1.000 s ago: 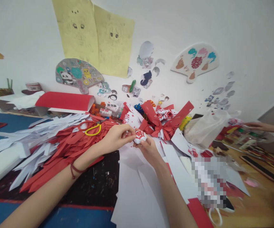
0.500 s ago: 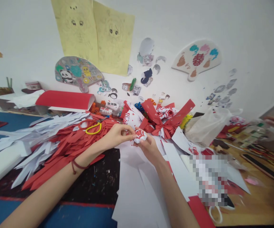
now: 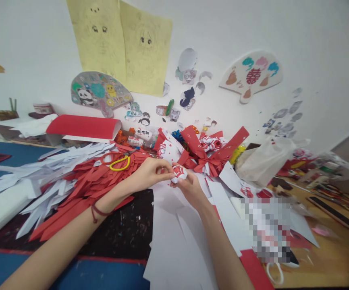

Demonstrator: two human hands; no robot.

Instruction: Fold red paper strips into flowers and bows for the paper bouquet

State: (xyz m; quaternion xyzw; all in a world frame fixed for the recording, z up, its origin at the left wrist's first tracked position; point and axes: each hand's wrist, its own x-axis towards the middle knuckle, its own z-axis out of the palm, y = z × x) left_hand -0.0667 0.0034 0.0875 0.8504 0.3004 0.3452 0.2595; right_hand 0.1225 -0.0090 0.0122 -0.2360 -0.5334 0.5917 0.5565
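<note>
Small, rounded, red-and-white folded-paper piece [image 3: 179, 172]: held up between both hands, over the far end of the loose white paper sheets [image 3: 177, 237].
Bare left hand [image 3: 158, 171]: thumb and forefinger pinch at the left edge of the piece; the exact fold between the tips is too small to tell.
Bare right hand [image 3: 190, 187]: fingers pinch the piece from the lower right, thumb on the near lower edge; the fingers behind it are hidden.
Weight: judged very light; a fingertip grip should carry it.
Stiffness: the folded layers probably make the body springy and fairly firm, while single edges should bend easily.
Slip: dry paper likely grips well, although layers may slide over each other if released.
Fragility: likely to crease, flatten or tear under a hard squeeze or sharp pull.
Hold point: support the lower rim with the right thumb and fingers; apply only light fingertip pressure at the left edge, leaving the rounded face uncrushed.
Red paper strips [image 3: 91, 187]: heaped to the left, beside the white paper strips [image 3: 61, 165]; thin, long and probably easy to bend.
Scissors with one yellow and one red handle loop [image 3: 119, 163]: lying on the red strips, apart from both hands.
Large red-and-white paper decorations [image 3: 209, 155]: just beyond the right hand; their projecting flaps look easy to crush.
</note>
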